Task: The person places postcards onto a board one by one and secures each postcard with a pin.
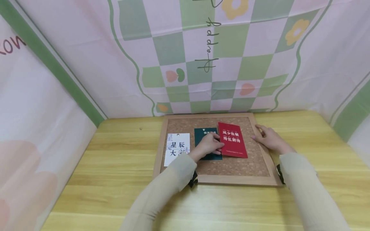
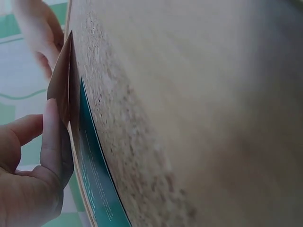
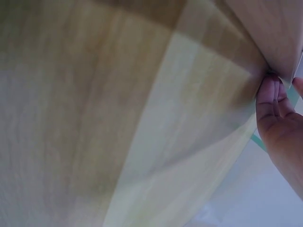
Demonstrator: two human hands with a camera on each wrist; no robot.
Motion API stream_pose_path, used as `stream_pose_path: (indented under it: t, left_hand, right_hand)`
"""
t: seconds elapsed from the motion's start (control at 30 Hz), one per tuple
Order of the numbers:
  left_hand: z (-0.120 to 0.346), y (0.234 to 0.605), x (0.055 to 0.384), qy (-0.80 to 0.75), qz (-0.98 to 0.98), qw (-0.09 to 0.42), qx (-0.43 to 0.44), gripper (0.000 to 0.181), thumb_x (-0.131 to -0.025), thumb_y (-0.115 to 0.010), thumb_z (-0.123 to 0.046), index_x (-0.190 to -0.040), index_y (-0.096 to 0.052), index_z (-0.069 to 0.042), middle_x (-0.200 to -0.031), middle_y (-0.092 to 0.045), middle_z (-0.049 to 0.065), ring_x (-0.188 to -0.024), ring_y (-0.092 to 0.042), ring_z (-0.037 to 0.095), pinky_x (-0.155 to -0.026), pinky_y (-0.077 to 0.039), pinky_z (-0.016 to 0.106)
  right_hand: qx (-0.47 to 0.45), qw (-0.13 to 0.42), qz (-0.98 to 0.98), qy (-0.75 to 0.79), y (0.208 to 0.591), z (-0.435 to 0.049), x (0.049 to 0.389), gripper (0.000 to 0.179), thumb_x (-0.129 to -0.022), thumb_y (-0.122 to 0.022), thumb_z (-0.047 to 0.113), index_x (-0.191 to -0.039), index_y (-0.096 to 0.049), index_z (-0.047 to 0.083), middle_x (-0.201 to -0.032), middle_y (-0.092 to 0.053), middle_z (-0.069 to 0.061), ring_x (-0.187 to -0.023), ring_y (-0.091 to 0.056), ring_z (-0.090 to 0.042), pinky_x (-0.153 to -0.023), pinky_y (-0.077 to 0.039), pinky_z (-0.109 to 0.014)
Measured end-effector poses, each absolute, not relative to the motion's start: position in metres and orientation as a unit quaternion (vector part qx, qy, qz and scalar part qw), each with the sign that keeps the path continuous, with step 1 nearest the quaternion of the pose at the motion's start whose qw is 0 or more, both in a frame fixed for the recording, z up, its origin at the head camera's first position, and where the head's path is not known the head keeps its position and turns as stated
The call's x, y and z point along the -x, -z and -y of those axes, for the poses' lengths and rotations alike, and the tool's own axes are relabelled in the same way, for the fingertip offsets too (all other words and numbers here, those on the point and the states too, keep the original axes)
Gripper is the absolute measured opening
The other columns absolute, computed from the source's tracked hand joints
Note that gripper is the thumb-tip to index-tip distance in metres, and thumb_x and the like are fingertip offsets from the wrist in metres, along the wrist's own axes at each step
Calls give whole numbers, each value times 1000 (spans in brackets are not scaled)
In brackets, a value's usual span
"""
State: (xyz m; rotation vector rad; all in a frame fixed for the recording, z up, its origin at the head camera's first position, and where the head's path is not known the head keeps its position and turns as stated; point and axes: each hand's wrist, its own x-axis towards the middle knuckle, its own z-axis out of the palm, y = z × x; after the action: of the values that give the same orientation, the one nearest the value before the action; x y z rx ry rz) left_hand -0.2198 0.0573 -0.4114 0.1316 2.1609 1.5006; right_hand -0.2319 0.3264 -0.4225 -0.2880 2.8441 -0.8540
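Observation:
A red card (image 1: pixel 233 140) with white writing lies tilted over the right part of the corkboard (image 1: pixel 231 167). My left hand (image 1: pixel 208 144) pinches it at its left edge; in the left wrist view the card (image 2: pixel 59 87) stands out from the cork, with fingertips against it. Under that hand is a dark green card (image 1: pixel 206 131), partly covered by my fingers and overlapped by the red card. My right hand (image 1: pixel 270 138) grips the board's right wooden frame near the upper corner, its fingertips curled at the edge in the right wrist view.
A white card (image 1: pixel 177 160) with black and purple characters is on the left of the corkboard, partly hidden by my left sleeve. The board lies on a wooden table (image 1: pixel 115 166), its far side close to a checked cloth (image 1: pixel 196 73) hanging behind.

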Motion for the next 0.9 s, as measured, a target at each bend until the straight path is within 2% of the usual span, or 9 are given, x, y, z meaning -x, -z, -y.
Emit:
stream_pose_path:
  t: [0.37, 0.53, 0.67, 0.77, 0.9]
  left_hand:
    - [-68, 412, 220, -533, -808, 246, -39, 41, -92, -62, -10, -129, -49, 0, -88, -65, 10, -56, -56, 9, -59, -58, 23]
    - [-71, 411, 219, -524, -815, 245, -32, 40, -91, -63, -10, -128, -51, 1, -93, -61, 9, -59, -58, 11, -60, -58, 24]
    - [-73, 410, 218, -520, -817, 245, -39, 42, -92, -61, -10, -131, -51, 1, -101, -64, 12, -63, -60, 13, -62, -59, 26]
    - [-75, 410, 218, -516, -821, 240, -43, 42, -92, -61, -10, -131, -52, 1, -105, -65, 13, -63, -61, 13, -61, -59, 25]
    - [-77, 409, 217, -511, -825, 238, -43, 40, -92, -61, -9, -130, -53, 1, -102, -66, 13, -61, -60, 13, -59, -58, 25]
  right_hand:
    - [94, 81, -951, 283, 420, -324, 229, 67, -98, -52, 25, -140, -25, -19, -83, -58, -21, -69, -53, -18, -63, -45, -28]
    - [96, 80, -950, 286, 419, -324, 228, 66, -98, -52, 24, -140, -25, -19, -86, -60, -25, -71, -55, -20, -64, -46, -29]
    - [96, 78, -949, 290, 418, -324, 228, 65, -98, -52, 22, -139, -25, -19, -91, -61, -30, -75, -58, -24, -65, -47, -30]
    - [95, 77, -949, 291, 419, -324, 228, 64, -98, -52, 21, -139, -25, -19, -90, -61, -29, -74, -57, -23, -65, -46, -29]
    - [93, 80, -949, 291, 420, -324, 228, 64, -98, -52, 21, -139, -25, -19, -90, -61, -29, -74, -58, -23, -65, -47, -31]
